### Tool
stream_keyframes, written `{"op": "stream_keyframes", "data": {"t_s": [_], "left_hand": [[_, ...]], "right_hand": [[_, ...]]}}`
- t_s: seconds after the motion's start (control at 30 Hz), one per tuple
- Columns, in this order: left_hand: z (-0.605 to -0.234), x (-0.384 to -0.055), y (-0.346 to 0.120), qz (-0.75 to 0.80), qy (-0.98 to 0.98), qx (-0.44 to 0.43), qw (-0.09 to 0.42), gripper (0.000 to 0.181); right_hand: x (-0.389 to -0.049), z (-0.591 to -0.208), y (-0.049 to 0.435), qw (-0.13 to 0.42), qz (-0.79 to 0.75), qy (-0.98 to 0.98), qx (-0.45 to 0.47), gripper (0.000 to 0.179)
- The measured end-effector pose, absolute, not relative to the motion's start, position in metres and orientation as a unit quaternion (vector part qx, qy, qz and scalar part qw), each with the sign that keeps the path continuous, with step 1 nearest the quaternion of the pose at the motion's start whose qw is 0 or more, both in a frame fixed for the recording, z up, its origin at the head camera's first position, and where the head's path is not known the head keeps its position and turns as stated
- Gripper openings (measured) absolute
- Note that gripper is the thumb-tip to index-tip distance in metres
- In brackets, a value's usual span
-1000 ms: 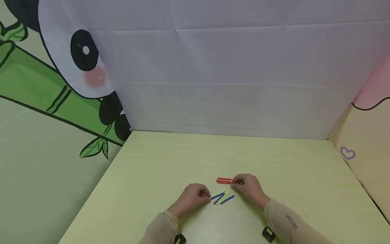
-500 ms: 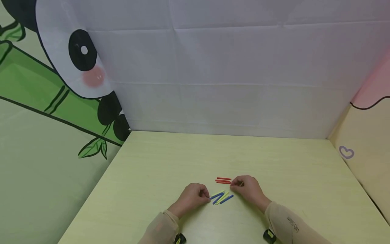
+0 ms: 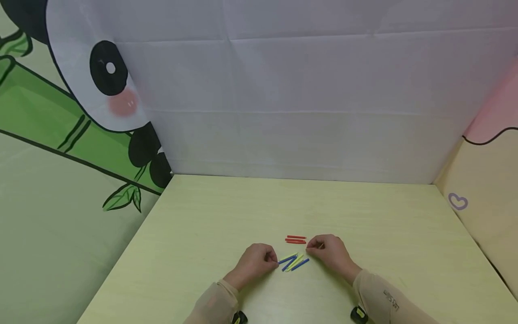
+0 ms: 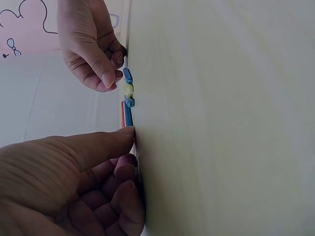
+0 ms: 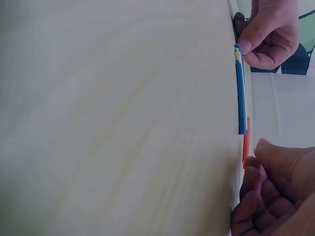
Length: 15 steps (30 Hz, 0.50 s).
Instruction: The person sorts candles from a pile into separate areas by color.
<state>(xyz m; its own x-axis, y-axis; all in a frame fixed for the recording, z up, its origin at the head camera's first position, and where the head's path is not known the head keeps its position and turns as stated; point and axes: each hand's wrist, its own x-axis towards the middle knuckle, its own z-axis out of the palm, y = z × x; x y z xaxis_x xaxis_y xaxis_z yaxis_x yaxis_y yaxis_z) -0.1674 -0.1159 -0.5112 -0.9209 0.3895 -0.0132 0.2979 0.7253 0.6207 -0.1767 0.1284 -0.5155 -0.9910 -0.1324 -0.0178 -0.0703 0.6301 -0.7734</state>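
My left hand point(image 3: 256, 259) pinches the near end of a thin blue stick point(image 3: 287, 259) between thumb and forefinger, low over the table. That stick belongs to a loose pile with a yellow stick point(image 3: 295, 263) and another blue stick point(image 3: 301, 264), some crossing each other. Behind the pile lie three red sticks point(image 3: 296, 242), roughly side by side. Just right of their ends is my right hand point(image 3: 329, 251), fingers loosely bent. In the right wrist view, a gap shows between the right thumb point(image 5: 266, 147) and forefinger, with nothing held there.
The pale wooden table point(image 3: 226, 207) runs back to a white cloth backdrop point(image 3: 291, 112). A panda and bamboo print point(image 3: 117, 99) covers the left side, and a cream panel with a purple heart point(image 3: 458, 201) stands on the right. Black wrist devices point(image 3: 359, 314) sit under the sleeves.
The right hand has drawn slightly towards the front, away from the ends of the red sticks. The left hand keeps its place at the blue stick, and the sticks lie the same.
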Motion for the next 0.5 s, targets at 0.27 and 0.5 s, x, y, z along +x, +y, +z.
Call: {"op": "stream_keyframes", "data": {"t_s": [0.27, 0.5], "left_hand": [[-0.5105, -0.1653, -0.1158, 0.318, 0.926, 0.194, 0.067, 0.015], [-0.5093, -0.1643, -0.1148, 0.310, 0.929, 0.191, 0.063, 0.014]], "right_hand": [[-0.1741, -0.5149, 0.1303, 0.035, -0.436, 0.898, -0.056, 0.010], [-0.1733, -0.5155, 0.1308, 0.035, -0.433, 0.899, -0.055, 0.010]]}}
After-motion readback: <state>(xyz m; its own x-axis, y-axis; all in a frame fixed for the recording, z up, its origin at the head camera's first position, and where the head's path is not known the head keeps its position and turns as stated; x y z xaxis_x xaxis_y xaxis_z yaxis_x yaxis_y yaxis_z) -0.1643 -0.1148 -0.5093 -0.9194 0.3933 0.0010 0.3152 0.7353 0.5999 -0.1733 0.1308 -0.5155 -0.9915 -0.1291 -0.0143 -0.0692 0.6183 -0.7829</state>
